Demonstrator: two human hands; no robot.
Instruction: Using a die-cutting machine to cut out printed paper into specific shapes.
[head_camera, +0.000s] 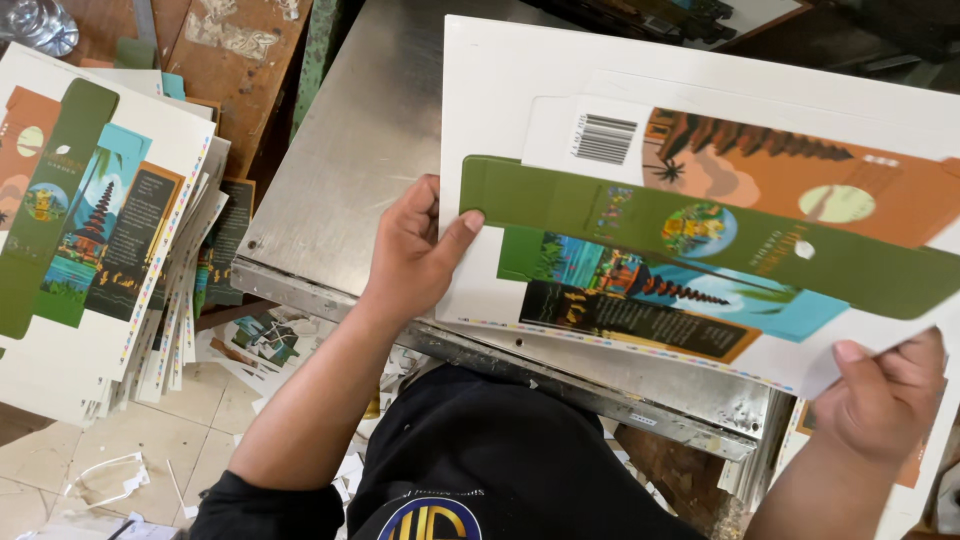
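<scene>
A large white printed cardboard sheet (520, 80) with a green, orange and blue box layout lies on a metal table (370, 140). My left hand (415, 250) grips the sheet's left edge, thumb on top beside the green band. My right hand (885, 395) pinches the sheet's near right corner, lifting it slightly. More sheets lie under it.
A tall stack of the same printed sheets (110, 230) sits at the left, fanned at its edges. Paper offcuts (265, 340) litter the tiled floor below. A wooden surface (230, 50) lies at the top left, with a clear plastic bottle (35, 25) in the corner.
</scene>
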